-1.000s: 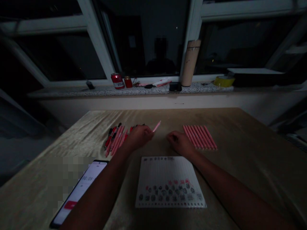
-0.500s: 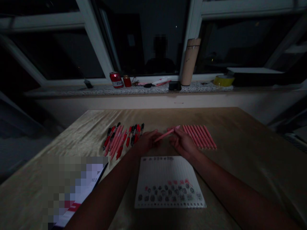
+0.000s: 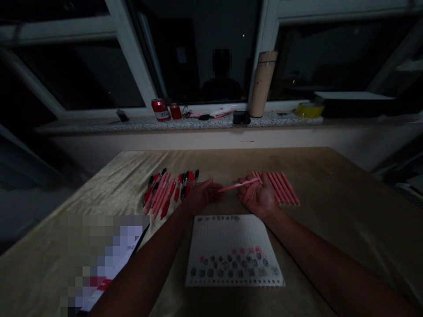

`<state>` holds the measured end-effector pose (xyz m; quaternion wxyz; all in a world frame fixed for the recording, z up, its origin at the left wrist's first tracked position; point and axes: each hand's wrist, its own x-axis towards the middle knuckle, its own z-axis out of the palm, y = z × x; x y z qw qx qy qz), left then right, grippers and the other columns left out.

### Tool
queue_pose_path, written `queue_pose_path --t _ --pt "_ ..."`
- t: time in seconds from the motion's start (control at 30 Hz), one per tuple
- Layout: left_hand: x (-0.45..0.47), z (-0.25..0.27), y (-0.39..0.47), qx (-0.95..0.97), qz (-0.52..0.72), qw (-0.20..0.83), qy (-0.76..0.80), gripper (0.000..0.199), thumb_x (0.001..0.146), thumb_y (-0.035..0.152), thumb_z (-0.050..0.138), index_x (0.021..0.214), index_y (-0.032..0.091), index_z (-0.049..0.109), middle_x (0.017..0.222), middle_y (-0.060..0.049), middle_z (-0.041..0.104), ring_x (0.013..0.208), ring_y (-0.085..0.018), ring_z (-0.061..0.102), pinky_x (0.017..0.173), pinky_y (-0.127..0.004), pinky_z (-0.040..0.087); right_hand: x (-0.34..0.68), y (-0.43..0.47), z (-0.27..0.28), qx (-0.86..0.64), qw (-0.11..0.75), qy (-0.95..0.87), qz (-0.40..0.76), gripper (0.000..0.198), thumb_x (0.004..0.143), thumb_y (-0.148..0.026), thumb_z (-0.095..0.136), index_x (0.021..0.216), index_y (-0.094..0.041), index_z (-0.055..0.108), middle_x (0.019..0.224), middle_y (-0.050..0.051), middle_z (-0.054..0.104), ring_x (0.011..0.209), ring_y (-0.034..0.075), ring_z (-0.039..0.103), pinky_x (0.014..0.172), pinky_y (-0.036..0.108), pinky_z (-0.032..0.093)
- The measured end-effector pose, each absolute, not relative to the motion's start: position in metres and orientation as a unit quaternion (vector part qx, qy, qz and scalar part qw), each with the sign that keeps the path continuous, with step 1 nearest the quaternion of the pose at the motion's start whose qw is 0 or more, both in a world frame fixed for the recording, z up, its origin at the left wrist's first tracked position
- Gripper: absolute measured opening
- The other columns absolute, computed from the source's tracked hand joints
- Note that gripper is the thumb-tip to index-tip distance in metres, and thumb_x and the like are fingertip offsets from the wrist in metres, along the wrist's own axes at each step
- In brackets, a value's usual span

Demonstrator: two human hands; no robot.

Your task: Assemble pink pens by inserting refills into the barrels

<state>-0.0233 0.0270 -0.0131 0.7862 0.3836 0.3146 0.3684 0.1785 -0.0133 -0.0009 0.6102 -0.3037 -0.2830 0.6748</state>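
A slim pink pen (image 3: 238,184) is held nearly level between my two hands, above the table behind the notepad sheet. My left hand (image 3: 204,194) has its fingertips at the pen's left end. Palm up and fingers curved, my right hand (image 3: 259,193) has the pen's right end lying across it by the thumb. Just beyond the right hand is a neat row of pink pens (image 3: 284,188), partly covered by that hand. Beside my left hand lie loose red and black pens (image 3: 187,182) and a pile of pink, red and black pens (image 3: 160,193).
Lined spiral-holed paper (image 3: 231,237) with black and red scribbled marks lies between my forearms. A lit screen (image 3: 115,259), partly blurred out, is at the left. The windowsill (image 3: 139,125) holds a red can (image 3: 161,110), yellow tape (image 3: 309,110) and a tall tan cylinder (image 3: 263,83).
My right hand has turned palm up and moved slightly right. The pink pen has shifted right with it and tilts less. My left hand has stayed nearly in place.
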Motion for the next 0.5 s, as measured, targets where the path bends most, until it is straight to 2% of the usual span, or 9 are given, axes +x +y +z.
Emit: queue_pose_path --t 0.23,0.37,0.5 --pt "-0.0234 -0.0125 0.0263 0.389 0.374 0.780 0.317 0.037 0.088 0.035 0.046 0.079 0.006 0.068 0.071 -0.013 0.070 0.060 -0.019 0.066 0.063 -0.031 0.049 0.1768 -0.0127 0.0073 -0.354 0.587 -0.348 0.639 0.041 0.082 -0.059 0.029 0.061 -0.023 0.028 0.063 0.001 0.050 0.050 0.015 0.044 0.052 0.029 0.040" --pt "-0.0243 -0.0146 0.0271 0.392 0.373 0.780 0.314 0.036 0.087 0.036 0.048 0.081 0.007 0.068 0.074 -0.014 0.070 0.064 -0.020 0.066 0.063 -0.031 0.049 0.1766 -0.0129 0.0053 -0.357 0.592 -0.345 0.634 0.045 0.080 -0.064 0.027 0.062 -0.024 0.025 0.063 0.001 0.047 0.050 0.014 0.042 0.053 0.029 0.041" --pt "-0.0248 -0.0154 0.0275 0.397 0.373 0.781 0.307 0.037 0.086 0.037 0.049 0.081 0.007 0.068 0.073 -0.014 0.070 0.063 -0.020 0.067 0.061 -0.030 0.048 0.1769 -0.0122 0.0026 -0.344 0.589 -0.345 0.645 0.042 0.080 -0.063 0.028 0.064 -0.024 0.024 0.064 0.000 0.046 0.049 0.013 0.039 0.051 0.028 0.039"
